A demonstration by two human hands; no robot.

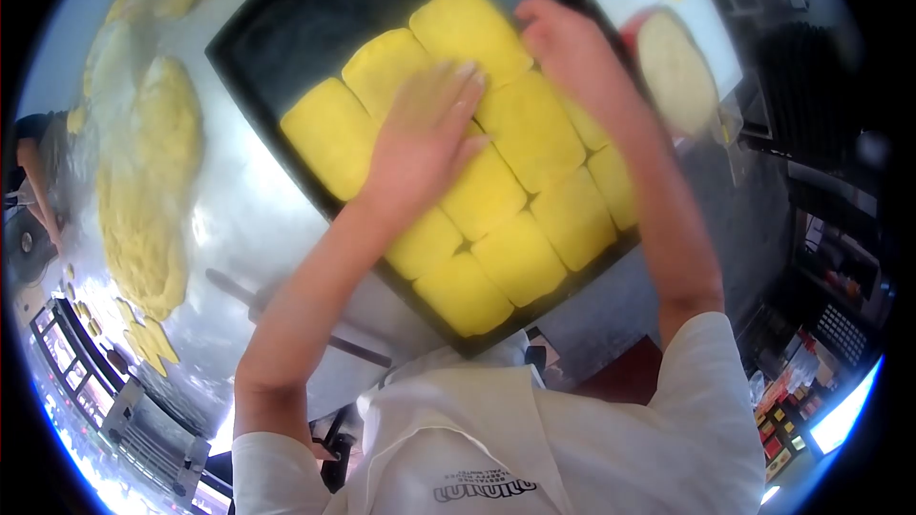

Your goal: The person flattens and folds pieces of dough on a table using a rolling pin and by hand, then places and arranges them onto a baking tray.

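Yellow slabs of dough [530,129] lie side by side in rows in a dark rectangular baking tray [277,48], filling its near part. My left hand [429,124] rests flat on the slabs near the middle, palm down with the fingers stretched out. At the tray's right side, my right hand [572,52] is beside the upper right slab with its fingers curled. Whatever those fingers hold, if anything, is hidden. My right forearm covers part of the slabs along that edge.
A large floury mass of yellow dough [143,200] spreads over the metal table at left. A rolling pin [253,300] lies partly beneath my left arm. Right of the tray stands a red-rimmed bowl [677,72] with pale contents. Another person's arm [38,186] shows at far left.
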